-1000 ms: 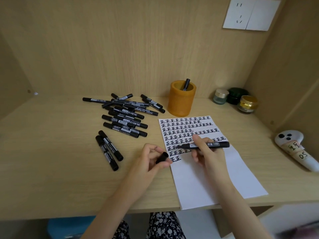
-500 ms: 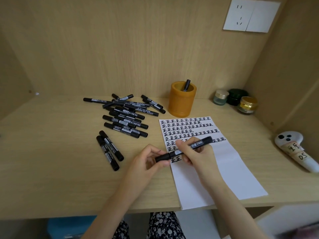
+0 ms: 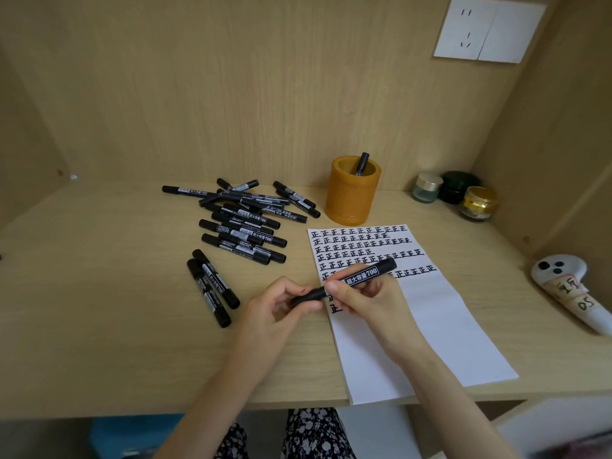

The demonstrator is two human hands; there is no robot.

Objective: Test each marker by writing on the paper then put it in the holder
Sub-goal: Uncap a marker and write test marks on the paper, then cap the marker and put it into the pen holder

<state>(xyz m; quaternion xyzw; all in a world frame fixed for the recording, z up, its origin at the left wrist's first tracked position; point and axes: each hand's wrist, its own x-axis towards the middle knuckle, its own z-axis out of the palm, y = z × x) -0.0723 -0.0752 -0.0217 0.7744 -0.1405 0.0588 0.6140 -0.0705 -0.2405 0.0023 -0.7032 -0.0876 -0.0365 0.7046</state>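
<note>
Marker (image 3: 359, 276) held level between both curled hands (capped).

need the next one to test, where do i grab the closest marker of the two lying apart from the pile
Pinch the closest marker by its near end, coming from above on the left. It lies flat with its twin tight along its right side, so only the left side and the near end, which pokes past the twin, leave room for a grip.
</note>
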